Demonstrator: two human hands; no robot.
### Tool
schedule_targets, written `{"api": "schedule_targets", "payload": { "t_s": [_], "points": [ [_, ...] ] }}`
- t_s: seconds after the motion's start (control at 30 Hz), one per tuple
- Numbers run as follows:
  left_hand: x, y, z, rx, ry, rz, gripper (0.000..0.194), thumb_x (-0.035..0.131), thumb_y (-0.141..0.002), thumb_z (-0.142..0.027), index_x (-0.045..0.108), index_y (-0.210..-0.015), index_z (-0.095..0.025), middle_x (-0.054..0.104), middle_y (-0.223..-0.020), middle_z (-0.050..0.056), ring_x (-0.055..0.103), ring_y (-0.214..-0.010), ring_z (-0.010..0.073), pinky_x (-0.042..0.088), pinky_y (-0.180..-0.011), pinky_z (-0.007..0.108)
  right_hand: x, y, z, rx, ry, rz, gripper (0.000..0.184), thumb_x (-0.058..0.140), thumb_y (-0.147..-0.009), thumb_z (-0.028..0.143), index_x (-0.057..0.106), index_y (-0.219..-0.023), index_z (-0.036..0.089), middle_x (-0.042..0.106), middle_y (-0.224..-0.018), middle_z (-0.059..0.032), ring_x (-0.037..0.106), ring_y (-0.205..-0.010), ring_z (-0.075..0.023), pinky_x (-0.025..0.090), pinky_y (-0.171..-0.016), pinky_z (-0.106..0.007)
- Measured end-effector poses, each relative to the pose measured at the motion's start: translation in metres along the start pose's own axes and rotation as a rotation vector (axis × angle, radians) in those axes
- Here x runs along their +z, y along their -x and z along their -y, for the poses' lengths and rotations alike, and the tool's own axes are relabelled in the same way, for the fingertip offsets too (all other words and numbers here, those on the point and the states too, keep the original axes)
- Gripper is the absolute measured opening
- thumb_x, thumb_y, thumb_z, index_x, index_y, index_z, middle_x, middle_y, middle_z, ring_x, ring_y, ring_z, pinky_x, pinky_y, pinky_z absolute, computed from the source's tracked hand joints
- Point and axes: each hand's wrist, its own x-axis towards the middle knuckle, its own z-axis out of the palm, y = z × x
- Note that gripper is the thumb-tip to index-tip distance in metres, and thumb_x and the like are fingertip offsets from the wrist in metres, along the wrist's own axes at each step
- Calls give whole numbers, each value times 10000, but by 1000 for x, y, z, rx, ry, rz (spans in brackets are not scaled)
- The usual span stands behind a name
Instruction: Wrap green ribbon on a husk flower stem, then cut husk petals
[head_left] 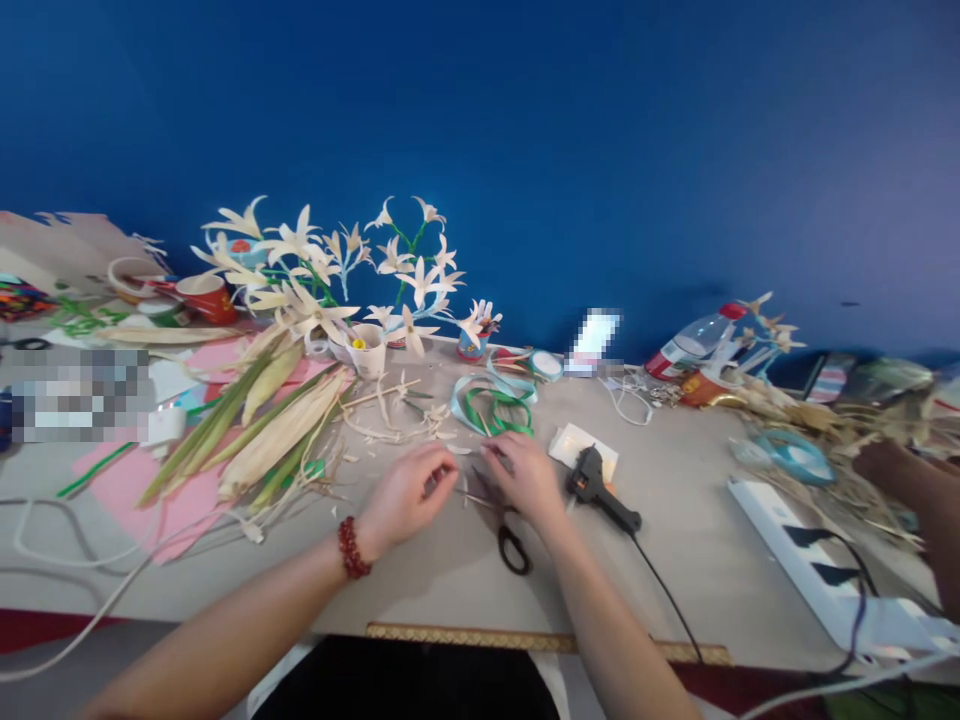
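My left hand (409, 495), with a red bead bracelet (354, 548) at its wrist, is held above the table with its fingers curled together. My right hand (525, 475) is a short way to its right, fingers also bent in. Whatever either hand pinches is too small or hidden to make out. Black-handled scissors (515, 550) lie under my right hand, their blades partly covered. Just beyond my fingertips are coiled green ribbon (499, 408) and pale husk scraps (439, 425). To the right, a black glue gun (604, 490) rests on a white pad (576, 442).
Corn husks (281, 435) and pink paper (142, 495) cover the left side. Husk flowers (307, 250) stand in a white cup (369, 352) at the back. A power strip (795, 570), a bottle (694, 345) and another person's arm (911, 510) are at right.
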Motion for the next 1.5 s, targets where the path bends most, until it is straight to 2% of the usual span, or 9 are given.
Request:
{"api": "schedule_targets", "payload": {
  "t_s": [0.1, 0.2, 0.4, 0.5, 0.6, 0.77, 1.03, 1.3, 1.5],
  "points": [
    [-6, -6, 15, -94, -216, -90, 213, 493, -860, -156, 587, -1046, -201, 592, -1104, 97, 559, -966, 243, 422, -856, 363, -6, 1, -8, 28, -29, -27, 199, 506, -922, 260, 693, -907, 195, 701, -893, -85, 604, -876, -249, 446, -776, -348],
    [-3, -7, 24, -136, -353, -53, 307, 471, -836, -93, 565, -1113, -186, 591, -1150, 121, 529, -1094, 285, 400, -939, 418, -9, 0, -10, 49, -59, -44, 204, 504, -921, 274, 692, -888, 201, 699, -871, -81, 608, -857, -246, 446, -766, -346],
    [9, -5, 25, -98, -315, 26, 305, 466, -827, -64, 554, -1094, -181, 630, -1083, 120, 568, -1044, 269, 442, -918, 416, -10, 1, -8, 60, -124, -45, 199, 505, -920, 266, 687, -865, 206, 688, -849, -72, 603, -850, -238, 439, -752, -324],
    [6, -6, 26, -36, -250, -26, 287, 422, -860, -72, 545, -1091, -190, 626, -1096, 105, 584, -1034, 235, 462, -914, 381, -11, 1, -9, 68, -130, -47, 200, 503, -925, 270, 680, -857, 206, 679, -830, -62, 601, -833, -227, 436, -743, -308],
    [-1, -8, 30, -62, -371, -140, 335, 414, -843, -48, 530, -1127, -186, 613, -1128, 105, 570, -1068, 237, 456, -931, 391, -12, 1, -10, 65, -128, -55, 208, 499, -930, 277, 673, -844, 201, 667, -801, -53, 598, -809, -215, 433, -736, -297],
    [-2, -8, 34, -114, -552, -51, 287, 442, -830, -51, 567, -1056, -176, 655, -975, 92, 593, -963, 253, 485, -841, 395, -13, 1, -8, 48, -132, -71, 209, 502, -929, 281, 667, -832, 198, 666, -793, -52, 600, -796, -211, 433, -723, -290],
    [11, -6, 34, 40, -324, -21, 264, 449, -851, -64, 608, -1023, -186, 673, -998, 77, 606, -970, 219, 482, -869, 360, -11, 1, -7, 27, -137, -108, 218, 500, -927, 273, 665, -811, 191, 672, -784, -58, 604, -792, -212, 436, -712, -288],
    [-20, -19, 40, -109, -120, -299, 172, 449, -905, -219, 602, -976, -183, 667, -891, 46, 621, -809, 173, 479, -642, 245, -15, 0, -8, 15, -145, -160, 248, 482, -934, 294, 666, -800, 195, 659, -756, -52, 600, -753, -203, 446, -701, -296],
    [-66, -21, 47, -142, -692, 29, 128, 508, -847, -169, 628, -889, -186, 654, -932, 77, 604, -877, 238, 454, -761, 339, -20, 1, -7, 29, -195, -204, 226, 500, -930, 297, 661, -812, 190, 662, -777, -55, 606, -763, -204, 448, -708, -300]
  ]
}}
